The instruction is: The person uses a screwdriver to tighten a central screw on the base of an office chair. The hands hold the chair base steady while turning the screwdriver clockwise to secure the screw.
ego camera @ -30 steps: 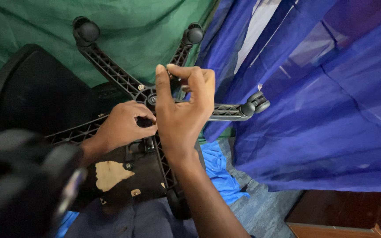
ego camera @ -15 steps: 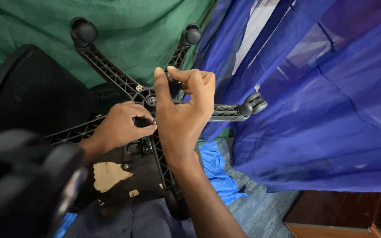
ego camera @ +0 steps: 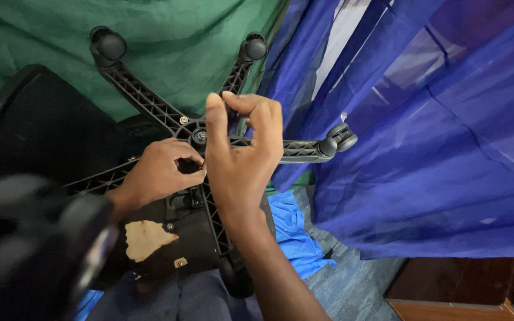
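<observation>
An overturned black chair base (ego camera: pixel 150 107) is seen between green cloth (ego camera: pixel 168 41) and blue curtain (ego camera: pixel 435 148). The central hub (ego camera: pixel 197 135) is pinched by the right hand (ego camera: pixel 242 160), fingers closed; the left hand (ego camera: pixel 156 172) is curled shut just beside it.

The ribbed plastic star-shaped chair base (ego camera: pixel 150 104) is black, and its round caster wheels (ego camera: pixel 109 44) are black too. The crumpled cloth sheet (ego camera: pixel 168 47) behind is green. The thin hanging curtain (ego camera: pixel 435 148) is deep blue, half transparent.
</observation>
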